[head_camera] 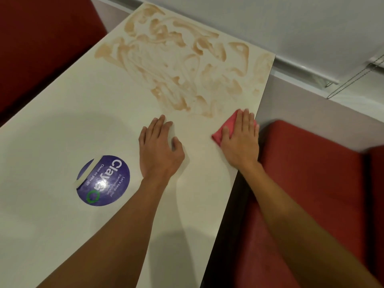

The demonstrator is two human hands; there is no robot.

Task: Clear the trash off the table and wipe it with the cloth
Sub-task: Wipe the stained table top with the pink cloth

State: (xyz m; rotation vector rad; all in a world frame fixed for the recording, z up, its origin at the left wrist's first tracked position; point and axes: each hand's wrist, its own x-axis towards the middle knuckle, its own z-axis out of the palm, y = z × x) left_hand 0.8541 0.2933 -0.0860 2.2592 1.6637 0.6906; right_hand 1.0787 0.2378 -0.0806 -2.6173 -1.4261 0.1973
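Observation:
A white table (83, 113) fills the view, its far half covered in brown smeared streaks (178, 57). My right hand (241, 140) lies flat on a red cloth (227, 129), pressing it onto the table close to the right edge, just below the smears. My left hand (160, 146) rests palm down on the bare tabletop beside it, fingers slightly spread, holding nothing. No trash shows on the table.
A round purple sticker (106, 180) with a peeling edge is stuck to the table left of my left arm. Red bench seats stand at the right (311, 183) and at the far left (41, 48). A wall ledge with a blind cord (351, 80) runs behind.

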